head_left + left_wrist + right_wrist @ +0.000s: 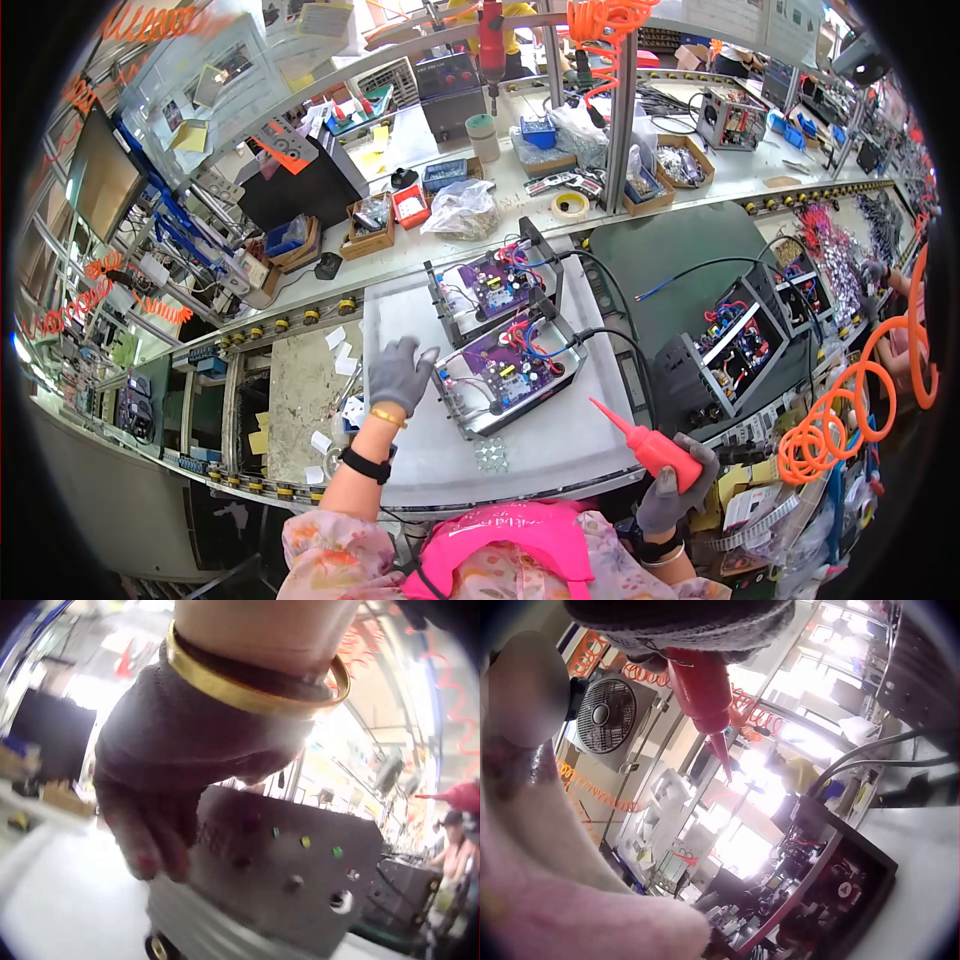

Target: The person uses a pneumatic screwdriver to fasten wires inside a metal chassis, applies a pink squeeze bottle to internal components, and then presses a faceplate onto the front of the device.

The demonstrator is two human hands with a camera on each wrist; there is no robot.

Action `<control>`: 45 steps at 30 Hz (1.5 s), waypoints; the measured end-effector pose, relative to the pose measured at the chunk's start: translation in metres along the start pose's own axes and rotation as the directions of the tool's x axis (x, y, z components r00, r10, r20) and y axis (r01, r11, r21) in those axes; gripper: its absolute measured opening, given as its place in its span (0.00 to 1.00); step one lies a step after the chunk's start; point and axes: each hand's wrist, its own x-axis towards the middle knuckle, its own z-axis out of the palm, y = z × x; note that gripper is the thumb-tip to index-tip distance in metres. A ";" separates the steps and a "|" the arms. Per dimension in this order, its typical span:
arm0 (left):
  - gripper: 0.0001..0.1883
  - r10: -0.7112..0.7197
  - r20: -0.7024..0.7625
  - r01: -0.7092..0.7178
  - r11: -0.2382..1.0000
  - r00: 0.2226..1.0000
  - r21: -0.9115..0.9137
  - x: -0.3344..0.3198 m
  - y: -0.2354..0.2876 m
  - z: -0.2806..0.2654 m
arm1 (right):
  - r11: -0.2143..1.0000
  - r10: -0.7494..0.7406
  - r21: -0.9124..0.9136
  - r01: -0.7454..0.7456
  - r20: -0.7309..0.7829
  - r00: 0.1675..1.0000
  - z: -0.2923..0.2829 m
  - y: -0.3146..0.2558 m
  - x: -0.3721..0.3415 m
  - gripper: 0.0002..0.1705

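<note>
The near case (510, 375), a metal box with its purple circuit board showing, sits on a white sheet (545, 455) and serves as the landmark here. The red bottle (662, 455) is in the air to its right and nearer the person, its thin spout angled up and back toward the case. The right hand (682, 490), gloved in grey, has its grip wrapped round the bottle. The left hand (398, 378), also gloved, is just left of the near case, beside its end panel; its grip is relaxed and holds nothing, and whether a fingertip touches the panel I cannot tell.

Just beyond the near case lies a similar far case (490, 285). On the person's side of the near case is a small pale green patterned piece (491, 455). Farther right of it, more cases (735, 345) rest on a dark green mat (640, 245), with an orange coiled hose (840, 415) beyond them. Paper scraps (342, 358) are scattered to its left. Behind it, the counter (515, 200) carries a red bin (410, 206), a plastic bag (465, 210) and a tape roll (571, 205).
</note>
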 end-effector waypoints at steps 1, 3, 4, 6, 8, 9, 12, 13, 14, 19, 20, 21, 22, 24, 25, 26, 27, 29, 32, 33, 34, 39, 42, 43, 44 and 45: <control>0.20 0.054 0.013 -0.051 0.989 0.998 -0.141 0.011 0.014 -0.006 | 1.000 0.019 0.003 -0.019 -0.013 1.000 0.000 0.000 0.000 0.25; 0.18 0.186 0.103 -0.134 0.915 0.977 -0.381 0.033 0.032 0.009 | 0.999 0.036 0.023 -0.036 -0.023 0.999 -0.002 -0.001 0.000 0.25; 0.20 0.275 0.173 -0.162 0.861 0.946 -0.482 0.047 0.039 0.027 | 0.999 0.031 0.043 -0.030 -0.022 0.999 -0.002 0.000 0.001 0.25; 0.25 0.177 0.643 0.225 0.841 0.745 -0.492 0.068 0.074 0.024 | 0.998 0.016 0.068 -0.014 -0.029 0.999 -0.003 -0.001 0.005 0.25; 0.29 0.160 0.772 0.261 0.883 0.615 -0.391 0.084 0.092 0.034 | 0.997 0.003 0.074 0.000 -0.046 0.999 -0.006 -0.005 0.008 0.25; 0.31 0.102 0.851 0.447 0.815 0.515 -0.368 0.090 0.095 0.039 | 0.999 0.000 0.045 0.003 -0.055 0.998 -0.008 -0.009 0.009 0.25; 0.26 0.064 0.867 0.479 0.812 0.494 -0.333 0.084 0.114 0.024 | 0.998 -0.001 0.061 0.006 -0.070 0.998 -0.021 -0.007 0.007 0.26; 0.29 0.128 0.830 0.451 0.790 0.542 -0.416 0.078 0.111 0.021 | 0.999 0.003 0.052 0.002 -0.085 0.996 -0.024 -0.006 0.008 0.26; 0.29 0.167 0.827 0.397 0.815 0.536 -0.422 0.080 0.104 0.029 | 0.999 0.010 0.044 -0.005 -0.101 0.995 -0.027 -0.005 0.006 0.26; 0.33 0.214 0.888 0.268 0.902 0.407 -0.340 0.102 0.090 0.042 | 1.000 0.019 0.025 -0.017 -0.111 0.994 -0.033 -0.001 0.003 0.27; 0.34 0.194 0.900 0.272 0.910 0.390 -0.313 0.105 0.093 0.037 | 0.999 0.019 0.035 -0.016 -0.101 0.995 -0.032 -0.003 0.003 0.27; 0.35 0.181 0.905 0.256 0.921 0.385 -0.293 0.105 0.098 0.030 | 0.999 0.022 0.044 -0.018 -0.090 0.996 -0.030 -0.005 0.003 0.27; 0.36 0.184 0.907 0.223 0.933 0.379 -0.282 0.108 0.097 0.034 | 0.998 0.030 0.049 -0.026 -0.082 0.996 -0.029 -0.007 0.002 0.27; 0.35 0.247 0.871 0.229 0.901 0.425 -0.367 0.104 0.092 0.037 | 0.997 0.045 0.057 -0.042 -0.067 0.997 -0.027 -0.008 0.000 0.28; 0.34 0.312 0.821 0.233 0.856 0.478 -0.461 0.099 0.095 0.021 | 0.998 0.042 0.059 -0.038 -0.061 0.997 -0.026 -0.008 0.000 0.28; 0.32 0.369 0.764 0.233 0.803 0.529 -0.549 0.091 0.098 -0.001 | 0.997 0.041 0.062 -0.037 -0.054 0.998 -0.024 -0.007 -0.001 0.28; 0.28 0.413 0.694 0.250 0.724 0.590 -0.643 0.084 0.094 -0.015 | 0.997 0.042 0.065 -0.039 -0.046 0.998 -0.022 -0.007 -0.003 0.28; 0.21 0.423 0.561 0.138 0.699 0.711 -0.702 0.059 0.084 -0.048 | 0.989 0.047 0.142 -0.045 -0.009 0.999 -0.011 -0.004 -0.005 0.28; 0.19 0.379 0.525 0.231 0.598 0.762 -0.768 0.012 0.045 -0.074 | 0.970 0.083 0.216 -0.111 0.134 0.988 0.001 0.000 -0.011 0.31; 0.18 0.350 0.544 0.287 0.570 0.763 -0.770 -0.007 0.028 -0.073 | 0.987 0.061 0.133 -0.088 0.201 0.978 0.001 0.007 -0.014 0.31; 0.17 0.322 0.562 0.339 0.541 0.762 -0.769 -0.026 0.013 -0.071 | 0.997 0.043 0.053 -0.059 0.268 0.963 0.001 0.015 -0.017 0.32; 0.15 0.062 0.777 0.633 0.541 0.627 -0.554 -0.118 -0.048 -0.022 | 0.981 -0.135 -0.045 0.191 0.548 0.825 0.033 0.042 -0.034 0.28; 0.15 0.037 0.809 0.712 0.452 0.587 -0.537 -0.159 -0.054 0.000 | 0.962 -0.205 -0.004 0.272 0.648 0.734 0.058 0.063 -0.048 0.25; 0.15 0.043 0.798 0.716 0.415 0.601 -0.561 -0.169 -0.053 0.004 | 0.957 -0.229 0.014 0.291 0.655 0.720 0.066 0.070 -0.053 0.25; 0.16 0.024 0.809 0.736 0.400 0.588 -0.547 -0.176 -0.050 0.006 | 0.950 -0.256 0.035 0.311 0.662 0.705 0.074 0.077 -0.059 0.25; 0.16 0.022 0.814 0.737 0.412 0.580 -0.536 -0.181 -0.047 0.006 | 0.940 -0.288 0.061 0.335 0.666 0.688 0.080 0.084 -0.062 0.25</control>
